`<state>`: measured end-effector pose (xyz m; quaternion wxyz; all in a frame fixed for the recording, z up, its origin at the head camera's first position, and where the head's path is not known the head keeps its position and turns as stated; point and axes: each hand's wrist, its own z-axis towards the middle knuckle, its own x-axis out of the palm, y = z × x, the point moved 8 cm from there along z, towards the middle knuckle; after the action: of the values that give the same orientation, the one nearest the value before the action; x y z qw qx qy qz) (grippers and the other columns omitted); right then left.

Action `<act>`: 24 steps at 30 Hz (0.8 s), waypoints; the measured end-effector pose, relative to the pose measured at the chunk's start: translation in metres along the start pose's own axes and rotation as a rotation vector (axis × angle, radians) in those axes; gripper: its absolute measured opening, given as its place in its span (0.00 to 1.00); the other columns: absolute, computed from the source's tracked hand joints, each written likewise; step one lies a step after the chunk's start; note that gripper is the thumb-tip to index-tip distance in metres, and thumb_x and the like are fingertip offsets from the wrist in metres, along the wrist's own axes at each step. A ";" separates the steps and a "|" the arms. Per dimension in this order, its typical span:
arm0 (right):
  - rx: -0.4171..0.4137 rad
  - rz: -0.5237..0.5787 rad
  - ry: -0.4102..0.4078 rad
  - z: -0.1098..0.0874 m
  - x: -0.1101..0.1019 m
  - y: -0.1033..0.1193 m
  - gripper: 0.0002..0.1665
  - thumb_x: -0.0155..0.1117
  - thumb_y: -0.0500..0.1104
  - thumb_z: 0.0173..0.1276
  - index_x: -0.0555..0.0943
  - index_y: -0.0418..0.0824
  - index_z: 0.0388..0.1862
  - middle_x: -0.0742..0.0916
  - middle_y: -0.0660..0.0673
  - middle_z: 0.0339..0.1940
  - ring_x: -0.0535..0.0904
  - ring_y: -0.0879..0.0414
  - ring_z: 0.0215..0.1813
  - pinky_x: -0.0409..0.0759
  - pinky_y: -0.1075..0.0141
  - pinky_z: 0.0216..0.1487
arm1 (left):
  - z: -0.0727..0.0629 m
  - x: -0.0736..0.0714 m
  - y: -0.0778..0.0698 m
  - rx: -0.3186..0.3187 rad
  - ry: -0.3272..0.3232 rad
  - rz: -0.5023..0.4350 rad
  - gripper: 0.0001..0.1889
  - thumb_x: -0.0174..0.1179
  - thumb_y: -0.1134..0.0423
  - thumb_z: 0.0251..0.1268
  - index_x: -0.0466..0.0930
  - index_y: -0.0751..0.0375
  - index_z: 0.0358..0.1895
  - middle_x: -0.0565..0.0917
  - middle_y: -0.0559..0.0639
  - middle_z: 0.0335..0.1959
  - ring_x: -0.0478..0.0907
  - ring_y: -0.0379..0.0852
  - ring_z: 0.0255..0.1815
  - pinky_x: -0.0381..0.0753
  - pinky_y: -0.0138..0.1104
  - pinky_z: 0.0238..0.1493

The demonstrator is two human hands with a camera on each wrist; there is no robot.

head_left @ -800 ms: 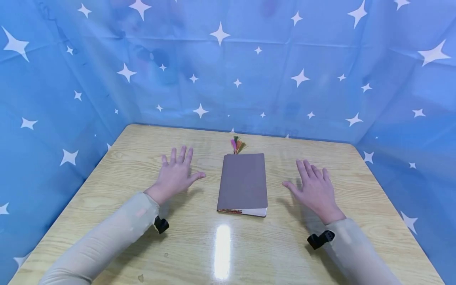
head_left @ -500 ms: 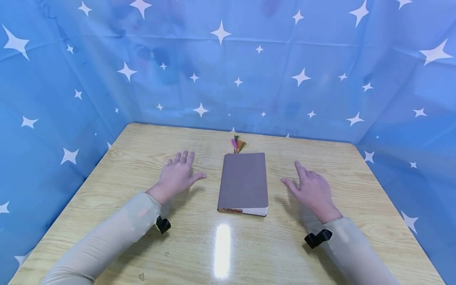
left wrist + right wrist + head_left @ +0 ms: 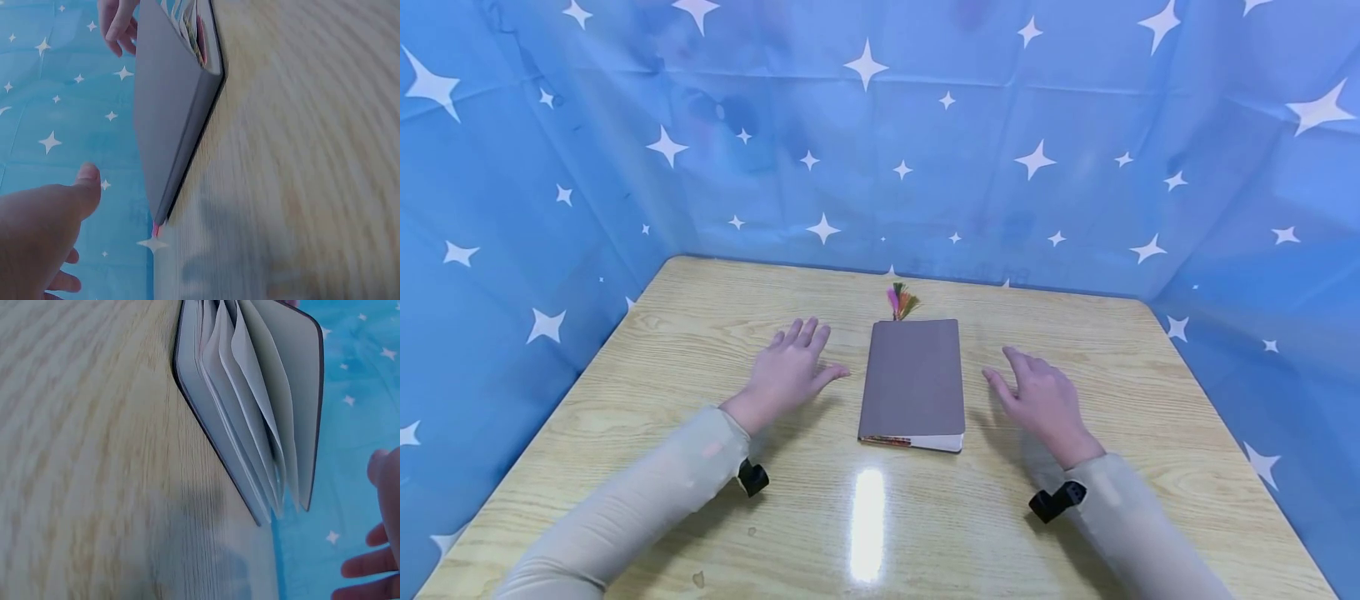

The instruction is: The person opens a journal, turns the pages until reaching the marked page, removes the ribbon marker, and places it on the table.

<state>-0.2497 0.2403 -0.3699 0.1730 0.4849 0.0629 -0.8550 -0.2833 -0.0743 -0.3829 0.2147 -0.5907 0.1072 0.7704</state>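
A grey-brown notebook [image 3: 913,377] lies on the table between both hands, its cover slightly raised. Several loose, wavy pages [image 3: 250,394] show along its edge in the right wrist view. Colourful tassels [image 3: 902,301] stick out at its far end. My left hand [image 3: 786,367] hovers to the left of the notebook, fingers extended and thumb pointing at it, touching nothing. To the right, my right hand [image 3: 1040,396] is held above the table with the index finger and thumb spread toward the notebook. The other fingers bend a little, and it is also apart from the notebook.
The light wood table [image 3: 760,533] carries a bright light reflection near its front. A blue cloth with white stars [image 3: 865,150] hangs behind the table and along both sides. Each wrist wears a small black camera [image 3: 752,477].
Both hands have moved inward, closer to the notebook. The right hand's fingers have bent from straight to loosely curved, and the left fingers have drawn closer together. The notebook stays in place.
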 end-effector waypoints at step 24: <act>-0.038 0.100 0.118 -0.001 0.021 0.032 0.31 0.56 0.57 0.67 0.76 0.35 0.58 0.79 0.36 0.56 0.79 0.38 0.50 0.79 0.47 0.40 | -0.012 0.020 -0.071 0.219 -0.021 -0.015 0.40 0.44 0.33 0.63 0.68 0.66 0.64 0.69 0.63 0.63 0.65 0.58 0.65 0.69 0.50 0.57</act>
<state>-0.2475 0.2059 -0.3858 0.2205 0.5335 0.0649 -0.8140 -0.2442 -0.0127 -0.3989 0.2850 -0.5564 0.1841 0.7585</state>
